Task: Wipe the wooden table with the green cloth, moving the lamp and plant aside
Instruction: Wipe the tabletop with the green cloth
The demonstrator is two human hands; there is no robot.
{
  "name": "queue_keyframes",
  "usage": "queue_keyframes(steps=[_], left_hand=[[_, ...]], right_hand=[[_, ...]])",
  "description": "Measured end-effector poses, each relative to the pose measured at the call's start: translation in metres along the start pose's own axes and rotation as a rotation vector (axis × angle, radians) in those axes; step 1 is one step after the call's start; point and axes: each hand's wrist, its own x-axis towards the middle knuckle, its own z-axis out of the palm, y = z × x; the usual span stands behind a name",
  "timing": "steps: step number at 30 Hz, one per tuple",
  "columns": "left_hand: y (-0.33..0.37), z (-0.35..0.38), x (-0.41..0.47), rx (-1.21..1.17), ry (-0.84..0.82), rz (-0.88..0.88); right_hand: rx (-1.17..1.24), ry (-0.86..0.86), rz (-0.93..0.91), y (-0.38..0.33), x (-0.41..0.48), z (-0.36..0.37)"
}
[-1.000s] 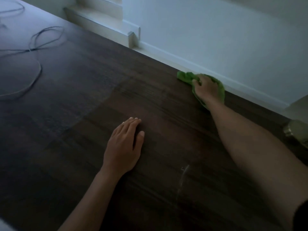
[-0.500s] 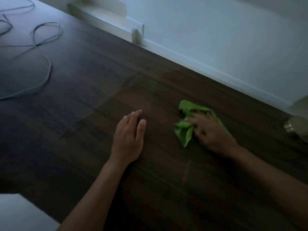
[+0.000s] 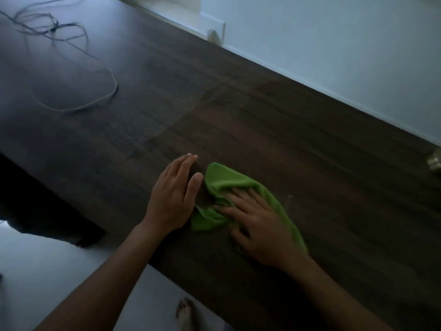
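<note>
Right hand (image 3: pixel 260 232) has dragged the green cloth (image 3: pixel 222 180) toward the table's (image 3: pixel 310 139) near edge, fingers spread flat on it, beside the flat, empty left hand (image 3: pixel 171 199).

green cloth (image 3: pixel 241 185): middle hidden under right hand (image 3: pixel 259 229) | pale object (image 3: pixel 435 161) far right of cloth: cut by frame edge, unidentifiable | cable (image 3: pixel 71 68) far left of cloth: top cut off, blurred

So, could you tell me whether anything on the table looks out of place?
A loose cord lies tangled across the far left of the wooden table, in the path of wiping. A pale streak shows beside the green cloth.
</note>
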Motion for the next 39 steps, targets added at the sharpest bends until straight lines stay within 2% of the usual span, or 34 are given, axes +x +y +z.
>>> queue_keyframes(steps=[3, 6, 8, 9, 10, 12, 15, 18, 21, 24, 26, 27, 29, 31, 33, 36, 39], left_hand=[[-0.001, -0.006, -0.005, -0.061, -0.034, -0.007], [-0.004, -0.011, -0.014, -0.096, -0.039, -0.018], [-0.005, -0.012, -0.017, -0.131, -0.02, -0.027], [-0.005, -0.014, -0.017, -0.159, -0.007, -0.038], [-0.005, -0.014, -0.016, -0.189, 0.013, -0.048], [-0.008, -0.015, -0.013, -0.291, 0.072, -0.071], [-0.018, -0.017, -0.008, -0.566, 0.112, -0.16], [-0.023, -0.022, -0.007, -0.563, 0.087, -0.114], [-0.014, -0.024, -0.009, -0.457, 0.032, -0.041], [-0.006, -0.021, -0.012, -0.27, -0.064, 0.033], [-0.004, -0.017, -0.014, -0.165, -0.111, 0.08], [-0.005, -0.016, -0.014, -0.168, -0.115, 0.088], [-0.006, -0.016, -0.012, -0.329, -0.071, 0.038], [-0.01, -0.016, -0.007, -0.623, -0.006, -0.085], [-0.013, -0.014, -0.007, -0.74, -0.005, -0.165], [-0.011, -0.013, -0.016, -0.403, -0.092, 0.035], [0.001, -0.008, -0.016, -0.007, -0.252, 0.208]], right_hand=[[-0.043, 0.03, 0.131, 0.048, -0.02, -0.026], [-0.117, 0.203, 0.435, 0.102, 0.018, -0.052], [-0.114, 0.288, 0.642, 0.106, 0.062, -0.054], [-0.119, 0.297, 0.674, 0.094, 0.082, -0.048], [-0.121, 0.305, 0.655, 0.074, 0.097, -0.037], [-0.089, 0.284, 0.489, 0.014, 0.104, -0.005], [-0.033, 0.101, 0.162, -0.083, 0.038, 0.036], [-0.003, -0.043, 0.008, -0.096, -0.041, 0.029], [-0.061, -0.017, 0.097, -0.03, -0.068, -0.009], [-0.195, 0.133, 0.468, 0.046, -0.038, -0.041], [-0.21, 0.231, 0.72, 0.062, 0.003, -0.042], [-0.222, 0.264, 0.786, 0.054, 0.025, -0.037], [-0.225, 0.309, 0.723, 0.017, 0.06, -0.014], [-0.159, 0.291, 0.473, -0.045, 0.063, 0.018], [-0.089, 0.166, 0.258, -0.103, 0.025, 0.043], [-0.005, 0.072, 0.238, -0.119, -0.067, 0.041], [-0.035, 0.097, 0.402, -0.054, -0.124, 0.003]])
